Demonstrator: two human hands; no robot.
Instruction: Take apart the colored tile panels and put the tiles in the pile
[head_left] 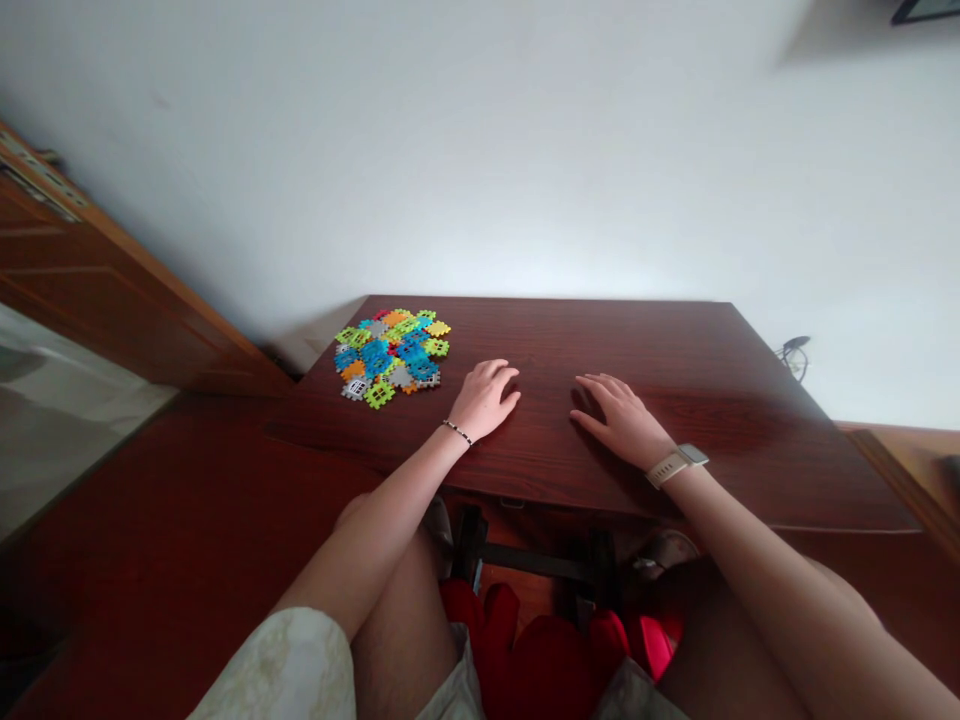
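Note:
A heap of colourful interlocking plastic building tiles (390, 352) lies on the left part of the dark wooden table (555, 335). Blue, lime green, orange, grey and white pieces show, some with window-like grids. My left hand (484, 398), with a beaded bracelet at the wrist, rests on the tabletop just right of the heap, holding nothing, thumb apart from the fingers. On the table's middle right, my right hand (619, 420) lies with its fingers stretched out and nothing in it. A light-strapped watch (677, 465) sits on that wrist. The two hands are apart, thumbs facing each other.
A white wall (525, 150) stands behind the table's far edge. To the left is a wooden door (105, 270). A dark cable (795, 350) hangs by the wall at right. Below the near edge are my legs and something red (547, 660).

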